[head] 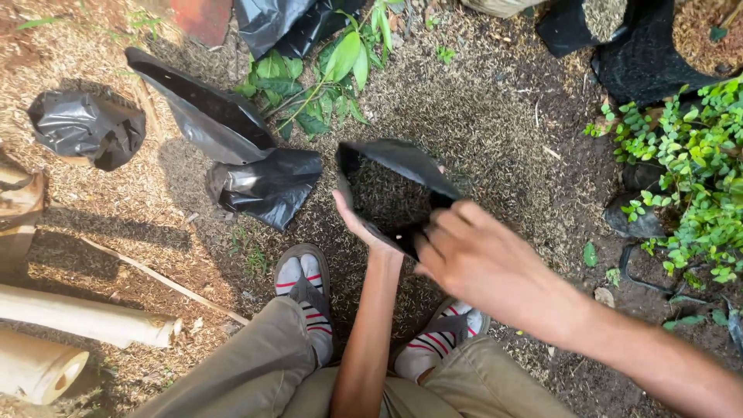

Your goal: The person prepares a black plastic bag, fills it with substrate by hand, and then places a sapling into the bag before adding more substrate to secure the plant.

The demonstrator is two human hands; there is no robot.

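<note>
Down over the husk-strewn ground (480, 131), left hand (357, 224) cups the black grow bag (391, 193) from below, grip closed on its rim; right hand (472, 259) pinches the near edge, holding it open. Two striped-sock sandalled feet (306, 286) sit just beneath.

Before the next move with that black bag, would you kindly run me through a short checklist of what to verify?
1. Bag mouth open: ok; the black planting bag gapes wide.
2. Left hand holds the near rim: ok.
3. Right hand gripping the rim: cannot tell; its fingers cover that edge.
4. Bag filled: cannot tell; the inside looks like the husk ground.
5. Spare bags nearby: ok; empty black bags lie to the left.
6. Feet clear of the bag: ok; sandalled feet sit behind it.
</note>
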